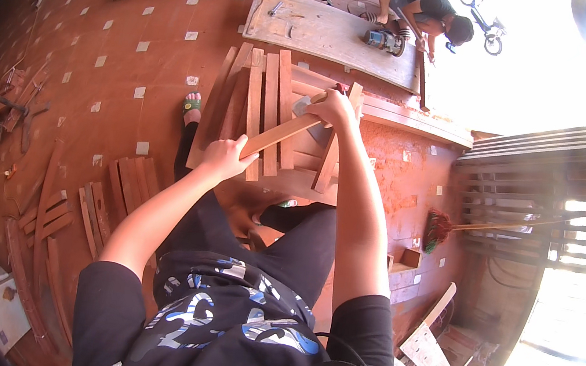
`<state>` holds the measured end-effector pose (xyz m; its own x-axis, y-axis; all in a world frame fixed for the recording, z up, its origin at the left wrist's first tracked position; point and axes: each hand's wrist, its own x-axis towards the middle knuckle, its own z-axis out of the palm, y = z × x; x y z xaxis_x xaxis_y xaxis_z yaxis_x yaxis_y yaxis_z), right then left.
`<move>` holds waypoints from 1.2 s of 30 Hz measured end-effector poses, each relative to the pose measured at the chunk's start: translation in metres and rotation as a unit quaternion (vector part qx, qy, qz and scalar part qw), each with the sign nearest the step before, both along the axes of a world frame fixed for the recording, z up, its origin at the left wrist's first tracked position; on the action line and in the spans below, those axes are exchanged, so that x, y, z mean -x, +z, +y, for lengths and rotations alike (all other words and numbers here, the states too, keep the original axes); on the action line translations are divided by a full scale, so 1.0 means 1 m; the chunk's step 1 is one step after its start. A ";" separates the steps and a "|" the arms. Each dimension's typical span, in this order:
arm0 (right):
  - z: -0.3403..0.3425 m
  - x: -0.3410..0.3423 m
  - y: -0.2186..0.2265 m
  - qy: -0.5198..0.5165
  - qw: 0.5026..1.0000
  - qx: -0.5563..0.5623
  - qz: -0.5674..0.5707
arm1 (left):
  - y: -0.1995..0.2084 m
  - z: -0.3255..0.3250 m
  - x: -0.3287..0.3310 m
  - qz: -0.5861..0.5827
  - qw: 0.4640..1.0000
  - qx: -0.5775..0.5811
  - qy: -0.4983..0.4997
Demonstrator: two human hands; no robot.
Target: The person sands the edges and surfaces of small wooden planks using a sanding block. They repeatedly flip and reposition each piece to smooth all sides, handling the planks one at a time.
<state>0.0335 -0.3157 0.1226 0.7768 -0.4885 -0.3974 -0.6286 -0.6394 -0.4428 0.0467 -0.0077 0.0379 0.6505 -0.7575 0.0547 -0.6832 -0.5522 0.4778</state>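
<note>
My left hand (226,156) is closed around the near end of a long wooden slat (277,133) that slants up and away from me. At the slat's far end, my right hand (334,107) grips a small tool with a flat grey metal part (302,105) lying against the wood. What kind of tool it is I cannot tell. Below the slat, a row of similar slats (263,98) rests on a low wooden frame (308,178) in front of my knees. My foot in a green sandal (192,104) stands to its left.
Another person (423,11) crouches at the far end with a power tool (384,41) on a large pale board (313,26). Loose slats (118,190) and curved wood pieces (43,224) lie on the red tiled floor at left. A broom (439,229) and wooden offcuts (426,349) are at right.
</note>
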 end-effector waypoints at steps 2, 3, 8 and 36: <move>-0.004 -0.004 -0.004 -0.013 1.000 -0.007 0.010 | 0.001 -0.001 0.000 0.012 1.000 -0.015 -0.002; -0.006 -0.006 -0.008 -0.020 1.000 -0.011 0.015 | 0.003 -0.002 0.001 0.019 1.000 -0.024 -0.004; 0.011 -0.020 -0.023 -0.093 0.989 0.109 0.027 | 0.005 -0.003 0.003 0.023 0.999 -0.026 0.001; 0.032 -0.002 -0.018 -0.012 0.999 0.045 -0.018 | 0.001 -0.008 0.005 -0.026 0.998 -0.059 0.025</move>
